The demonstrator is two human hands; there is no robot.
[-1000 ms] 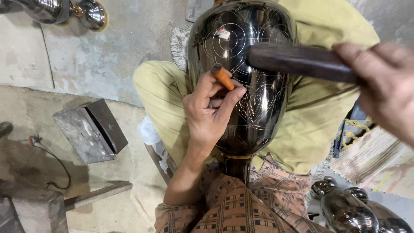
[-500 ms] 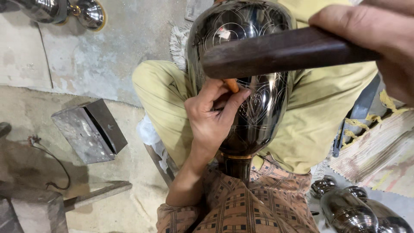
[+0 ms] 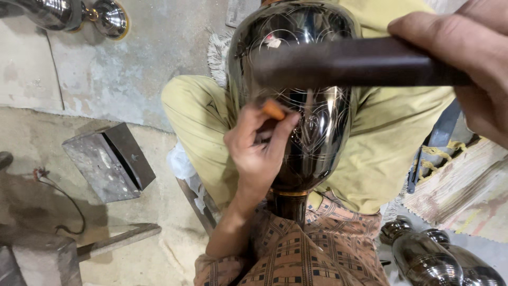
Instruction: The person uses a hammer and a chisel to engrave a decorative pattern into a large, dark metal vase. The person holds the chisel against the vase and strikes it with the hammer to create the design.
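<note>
The left hand [image 3: 259, 145] rests against the side of a dark, shiny metal vase [image 3: 301, 100] that stands upright between the person's knees, held against yellow-green trousers [image 3: 381, 132]. Its thumb and fingers are pressed together around a small tool with an orange tip [image 3: 273, 109], whose point meets the engraved lines on the vase's belly. The hand sits in nearly the same spot as half a second ago, though the orange tip now shows more clearly above the fingers.

The right hand [image 3: 465, 58] is closed around the handle of a dark wooden mallet [image 3: 349, 62]. One second ago the mallet was off to the right, short in the picture and clear of the vase's middle. Now it lies close to the camera, stretching level across the vase's upper half and covering part of the pattern, just above the orange tip. Whether it touches the tool cannot be told.

On the concrete floor to the left lies a grey metal block [image 3: 108, 161], with a black wire [image 3: 63, 206] near it, both unmoved. More polished vases [image 3: 439, 259] lie at the lower right, another pair [image 3: 79, 13] at the upper left.
</note>
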